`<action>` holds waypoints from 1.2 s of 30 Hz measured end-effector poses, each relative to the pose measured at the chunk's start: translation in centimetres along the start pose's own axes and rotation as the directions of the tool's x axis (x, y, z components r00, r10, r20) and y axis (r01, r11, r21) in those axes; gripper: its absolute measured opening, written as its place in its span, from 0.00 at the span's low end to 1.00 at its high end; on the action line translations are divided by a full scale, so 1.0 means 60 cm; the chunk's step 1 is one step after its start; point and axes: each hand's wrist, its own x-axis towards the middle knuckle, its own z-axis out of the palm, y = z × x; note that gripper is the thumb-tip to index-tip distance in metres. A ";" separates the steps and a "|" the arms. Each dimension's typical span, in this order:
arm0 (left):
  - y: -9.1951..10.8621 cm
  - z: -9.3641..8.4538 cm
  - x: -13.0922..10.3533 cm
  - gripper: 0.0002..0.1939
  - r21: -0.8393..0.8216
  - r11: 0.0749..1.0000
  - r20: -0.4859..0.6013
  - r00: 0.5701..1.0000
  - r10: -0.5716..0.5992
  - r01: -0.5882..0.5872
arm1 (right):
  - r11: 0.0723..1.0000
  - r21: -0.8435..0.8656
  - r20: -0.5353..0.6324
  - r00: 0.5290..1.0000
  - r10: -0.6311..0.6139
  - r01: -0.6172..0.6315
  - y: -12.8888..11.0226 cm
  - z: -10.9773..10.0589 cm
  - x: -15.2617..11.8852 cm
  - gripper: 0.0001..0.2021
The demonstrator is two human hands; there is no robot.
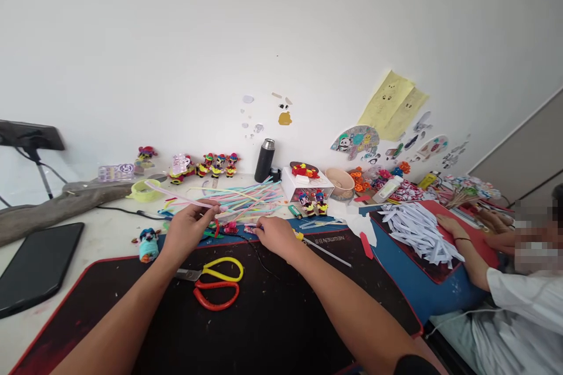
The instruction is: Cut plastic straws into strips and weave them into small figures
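Observation:
Between the thumb and fingers of my left hand (189, 228) is a long pale pink strip (165, 191), its free end pointing up and left. My right hand (275, 237) is closed at the mat's far edge, fingertips together by a small pinkish piece; what they pinch is too small to make out. Behind both hands lies a loose heap of pastel strips (250, 196). Scissors (215, 281) with one yellow and one red handle rest on the black mat (264, 316) between my forearms. A small light-blue figure (148, 245) stands left of my left hand.
A phone-like black slab (39, 266) lies at left, near a yellow-green tape roll (147, 190). Small figures (217, 165), a black thermos (264, 160) and a white box (303, 183) line the wall. At right, a co-worker's hand (453, 227) touches a pile of white strips (422, 231).

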 end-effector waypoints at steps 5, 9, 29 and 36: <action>-0.003 0.002 -0.001 0.24 0.033 0.999 0.027 1.000 0.007 -0.008 | 0.999 -0.004 0.007 0.999 0.033 -0.033 0.000 0.023 0.013 0.13; 0.007 0.004 -0.003 0.24 0.003 1.000 0.028 1.000 -0.010 0.010 | 1.000 0.019 -0.012 1.000 0.000 0.000 -0.006 0.030 0.005 0.12; 0.019 0.005 -0.006 0.23 -0.520 0.763 0.309 0.918 -0.250 0.383 | 0.001 0.977 0.207 0.946 -0.248 -0.214 -0.084 0.045 0.024 0.21; 0.016 -0.013 0.002 0.19 -0.484 0.830 0.211 0.957 -0.199 0.279 | -0.128 0.965 0.173 0.920 -0.353 -0.230 -0.107 0.047 0.046 0.23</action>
